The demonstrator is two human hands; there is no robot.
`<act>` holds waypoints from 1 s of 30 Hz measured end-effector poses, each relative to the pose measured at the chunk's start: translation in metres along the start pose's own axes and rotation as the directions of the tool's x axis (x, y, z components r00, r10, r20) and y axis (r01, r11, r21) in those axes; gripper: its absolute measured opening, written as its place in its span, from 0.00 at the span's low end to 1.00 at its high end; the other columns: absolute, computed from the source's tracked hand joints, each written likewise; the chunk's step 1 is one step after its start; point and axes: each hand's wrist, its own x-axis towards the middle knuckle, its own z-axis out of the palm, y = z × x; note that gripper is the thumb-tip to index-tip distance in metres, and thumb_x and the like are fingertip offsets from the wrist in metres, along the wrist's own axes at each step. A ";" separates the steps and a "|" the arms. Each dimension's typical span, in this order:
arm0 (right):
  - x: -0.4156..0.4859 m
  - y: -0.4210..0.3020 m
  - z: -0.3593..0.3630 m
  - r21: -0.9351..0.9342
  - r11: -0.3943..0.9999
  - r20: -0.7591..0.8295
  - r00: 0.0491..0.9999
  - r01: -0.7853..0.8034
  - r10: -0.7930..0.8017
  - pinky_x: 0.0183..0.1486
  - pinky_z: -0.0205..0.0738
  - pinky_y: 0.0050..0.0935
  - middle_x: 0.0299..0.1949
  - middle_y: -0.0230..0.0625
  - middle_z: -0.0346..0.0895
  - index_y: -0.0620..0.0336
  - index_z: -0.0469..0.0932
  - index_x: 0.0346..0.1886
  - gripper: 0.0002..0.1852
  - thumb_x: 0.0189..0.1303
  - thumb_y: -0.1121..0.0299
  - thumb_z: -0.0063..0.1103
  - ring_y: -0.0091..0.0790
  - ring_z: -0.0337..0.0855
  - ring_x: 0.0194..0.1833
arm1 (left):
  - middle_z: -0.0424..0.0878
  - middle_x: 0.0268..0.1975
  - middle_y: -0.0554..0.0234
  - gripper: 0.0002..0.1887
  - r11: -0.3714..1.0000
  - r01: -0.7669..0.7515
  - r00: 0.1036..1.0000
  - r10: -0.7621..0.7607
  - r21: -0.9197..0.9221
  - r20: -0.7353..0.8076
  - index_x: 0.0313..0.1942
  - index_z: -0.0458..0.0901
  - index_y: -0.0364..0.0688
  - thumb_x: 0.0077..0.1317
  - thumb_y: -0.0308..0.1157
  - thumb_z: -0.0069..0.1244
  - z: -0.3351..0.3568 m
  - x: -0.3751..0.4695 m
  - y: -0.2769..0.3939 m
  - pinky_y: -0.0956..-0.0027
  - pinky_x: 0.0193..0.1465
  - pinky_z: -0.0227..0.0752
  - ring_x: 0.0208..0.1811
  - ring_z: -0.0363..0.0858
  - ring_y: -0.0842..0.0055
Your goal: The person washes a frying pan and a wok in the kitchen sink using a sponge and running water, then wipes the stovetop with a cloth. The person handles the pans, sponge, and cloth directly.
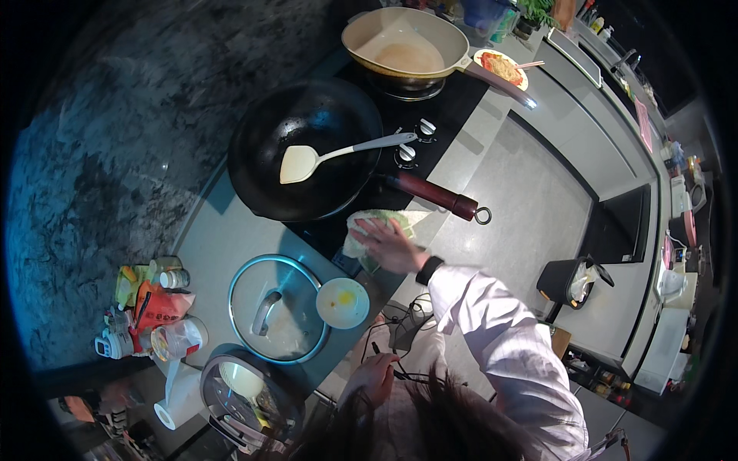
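My right hand [392, 245] presses a white and green cloth [410, 220] onto the front corner of the black gas hob [314, 235], fingers spread over it. My left hand [373, 374] is held close to my body beside black cables [403, 314]; whether it grips one, I cannot tell. Just beyond the cloth sits a black wok [311, 112], its dark red handle [432, 193] reaching past the counter edge. A pale spatula [300, 164] with a grey handle lies across the wok. Nearer me, a white bowl [341, 305] with yellow residue stands beside a glass lid [271, 328].
A beige pan [398, 49] occupies the far burner, near a plate of food [500, 69] with chopsticks. Jars and packets [164, 308] crowd the wall side. A paper roll [179, 397] and a pot [210, 383] with a ladle are at lower left. A bin [559, 281] stands across the floor.
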 end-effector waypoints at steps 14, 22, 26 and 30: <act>-0.018 -0.012 -0.003 0.273 0.962 -0.011 1.000 0.026 -0.024 0.77 0.44 0.57 0.82 0.35 0.43 0.41 0.57 0.79 0.37 0.65 0.63 0.54 0.45 0.45 0.80 | 0.64 0.68 0.36 0.55 0.815 0.306 0.828 0.027 0.492 -0.560 0.73 0.54 0.41 0.48 0.40 0.70 -0.061 0.076 0.004 0.46 0.69 0.62 0.70 0.61 0.42; 0.040 -0.042 0.013 0.232 0.945 -0.136 0.970 0.231 -0.203 0.80 0.37 0.50 0.81 0.30 0.49 0.38 0.57 0.77 0.36 0.66 0.54 0.56 0.37 0.47 0.80 | 0.65 0.65 0.38 0.65 0.846 0.363 0.847 -0.124 0.391 -0.518 0.75 0.51 0.41 0.38 0.44 0.75 -0.057 0.096 -0.015 0.50 0.67 0.63 0.63 0.67 0.46; 0.056 -0.033 0.005 0.255 0.946 -0.099 0.979 0.199 -0.179 0.79 0.39 0.48 0.81 0.31 0.49 0.39 0.55 0.79 0.35 0.71 0.52 0.52 0.40 0.49 0.80 | 0.66 0.64 0.38 0.64 0.849 0.345 0.861 -0.117 0.400 -0.494 0.74 0.52 0.41 0.37 0.42 0.74 -0.059 0.083 0.000 0.51 0.66 0.65 0.62 0.68 0.48; 0.028 0.007 -0.010 0.267 0.951 0.009 0.987 -0.158 0.161 0.78 0.42 0.51 0.80 0.35 0.51 0.40 0.60 0.76 0.35 0.67 0.58 0.57 0.40 0.50 0.79 | 0.65 0.64 0.39 0.63 0.866 0.319 0.886 -0.129 0.384 -0.445 0.74 0.51 0.41 0.38 0.42 0.74 -0.067 0.066 0.017 0.51 0.65 0.65 0.63 0.66 0.48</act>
